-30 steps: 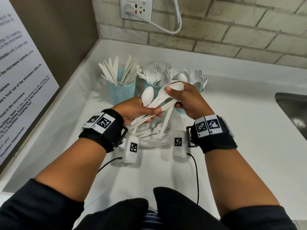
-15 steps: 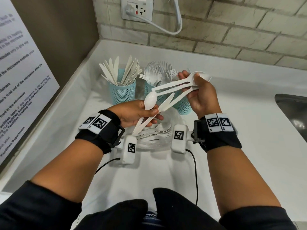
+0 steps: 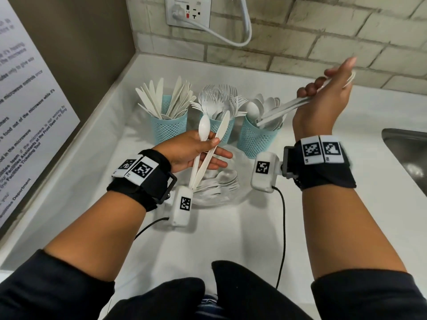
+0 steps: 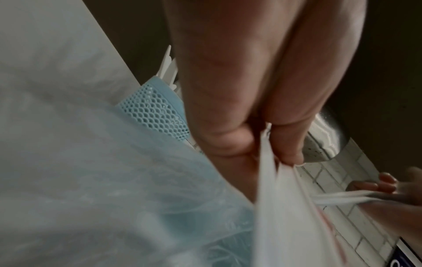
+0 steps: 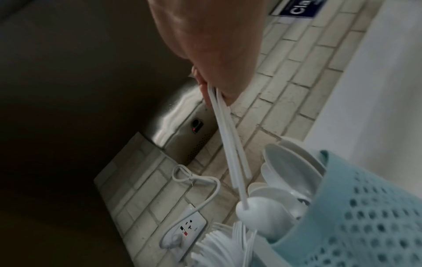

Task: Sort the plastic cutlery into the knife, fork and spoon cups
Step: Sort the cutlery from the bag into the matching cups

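White plastic: at centre our left hand (image 3: 196, 151) pinches a spoon (image 3: 204, 128) and knife (image 3: 220, 130); further, upper right, our right hand (image 3: 323, 105) grips spoon handles (image 3: 282, 109) entering the spoon cup (image 3: 256, 139). The shallow angle risks spilling them.

Wall outlet (image 3: 188, 10) (cord (image 3: 231, 39) plugged)

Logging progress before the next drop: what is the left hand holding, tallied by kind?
spoon: 1
knife: 1
Total in the left hand: 2
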Tool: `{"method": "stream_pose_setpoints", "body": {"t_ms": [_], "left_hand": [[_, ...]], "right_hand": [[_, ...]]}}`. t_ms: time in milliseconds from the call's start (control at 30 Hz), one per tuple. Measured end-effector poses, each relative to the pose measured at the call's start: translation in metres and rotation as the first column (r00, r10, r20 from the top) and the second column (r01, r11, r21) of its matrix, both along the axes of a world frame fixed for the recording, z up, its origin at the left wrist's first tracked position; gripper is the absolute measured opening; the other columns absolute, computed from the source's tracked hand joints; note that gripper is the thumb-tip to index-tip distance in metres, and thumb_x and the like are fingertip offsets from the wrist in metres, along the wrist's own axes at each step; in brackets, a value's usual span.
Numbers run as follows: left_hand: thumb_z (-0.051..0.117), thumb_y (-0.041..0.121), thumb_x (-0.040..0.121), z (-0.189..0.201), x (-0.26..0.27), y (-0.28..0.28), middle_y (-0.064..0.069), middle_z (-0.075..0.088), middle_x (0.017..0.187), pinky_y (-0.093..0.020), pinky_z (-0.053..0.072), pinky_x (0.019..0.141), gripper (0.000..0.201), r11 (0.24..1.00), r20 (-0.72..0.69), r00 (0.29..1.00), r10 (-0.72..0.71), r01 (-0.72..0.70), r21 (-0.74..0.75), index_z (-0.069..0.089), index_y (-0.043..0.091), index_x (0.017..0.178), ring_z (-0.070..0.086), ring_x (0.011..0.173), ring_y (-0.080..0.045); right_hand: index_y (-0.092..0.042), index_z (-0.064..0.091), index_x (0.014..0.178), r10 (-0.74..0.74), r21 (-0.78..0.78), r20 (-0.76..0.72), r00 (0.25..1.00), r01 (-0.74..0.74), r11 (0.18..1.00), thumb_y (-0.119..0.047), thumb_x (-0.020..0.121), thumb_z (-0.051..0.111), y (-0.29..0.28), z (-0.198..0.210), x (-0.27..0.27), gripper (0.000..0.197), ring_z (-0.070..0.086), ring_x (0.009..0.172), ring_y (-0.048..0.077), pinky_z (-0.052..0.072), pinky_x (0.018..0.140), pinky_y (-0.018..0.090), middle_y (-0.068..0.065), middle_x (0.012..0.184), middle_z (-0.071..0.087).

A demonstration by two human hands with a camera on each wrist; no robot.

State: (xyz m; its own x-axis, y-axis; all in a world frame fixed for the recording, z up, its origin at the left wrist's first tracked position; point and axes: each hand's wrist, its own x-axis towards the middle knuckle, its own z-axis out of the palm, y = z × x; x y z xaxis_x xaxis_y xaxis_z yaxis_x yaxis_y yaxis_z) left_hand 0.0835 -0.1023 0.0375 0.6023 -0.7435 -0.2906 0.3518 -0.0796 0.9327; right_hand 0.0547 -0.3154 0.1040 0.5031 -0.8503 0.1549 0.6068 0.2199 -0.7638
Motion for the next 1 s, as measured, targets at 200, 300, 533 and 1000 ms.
{"method": "stream_pose_setpoints", "body": {"t_ms": [200, 300, 533, 1000], "left_hand": [[0.041, 0.017, 0.098, -0.001, 0.0, -0.002, -0.005, 0.074, 0.083, -0.028, 0.058, 0.07, 0.013, 1.0, 0.006, 1.0, 0.015, -0.016, 0.015, 0.049, 0.015, 0.088, 0.072, 0.072, -0.02], [0.042, 0.018, 0.098, -0.002, 0.001, -0.001, -0.004, 0.074, 0.084, -0.029, 0.058, 0.07, 0.013, 1.0, 0.009, 1.0, 0.021, -0.021, 0.02, 0.05, 0.015, 0.087, 0.072, 0.073, -0.02], [0.046, 0.018, 0.096, -0.004, 0.004, 0.002, -0.002, 0.074, 0.086, -0.028, 0.058, 0.069, 0.011, 0.999, 0.018, 0.999, 0.036, -0.036, 0.033, 0.055, 0.012, 0.096, 0.072, 0.075, -0.018], [0.043, 0.013, 0.098, -0.001, -0.001, -0.007, 0.0, 0.053, 0.066, -0.015, 0.048, 0.049, 0.017, 0.99, 0.092, 0.99, 0.103, -0.111, 0.088, 0.059, 0.013, 0.092, 0.056, 0.049, -0.005]], "right_hand": [[-0.017, 0.041, 0.061, -0.085, -0.335, -0.093, 0.992, 0.049, 0.941, -0.024, 0.096, 0.049, 0.008, -0.01, 0.024, 0.036, 0.031, 0.044, 0.012, 0.031, 0.044, 0.024, -0.001, 0.054, 0.038], [-0.021, 0.045, 0.059, -0.127, -0.532, -0.289, 0.949, -0.049, 0.845, -0.031, 0.094, 0.051, 0.008, -0.032, 0.034, 0.037, 0.041, 0.047, 0.014, 0.038, 0.049, 0.024, 0.0, 0.055, 0.046], [-0.008, 0.067, 0.105, -0.512, -0.903, -0.415, 0.752, -0.269, 0.335, -0.016, 0.09, 0.039, -0.001, -0.052, 0.04, 0.033, 0.054, 0.107, 0.03, 0.039, 0.085, 0.028, 0.015, 0.111, 0.063], [-0.018, 0.072, 0.097, -0.24, -0.788, -0.613, 0.753, -0.606, 0.11, -0.051, 0.085, 0.058, 0.051, -0.012, 0.017, 0.037, 0.056, 0.074, 0.009, 0.04, 0.067, 0.024, -0.004, 0.077, 0.066]]}}
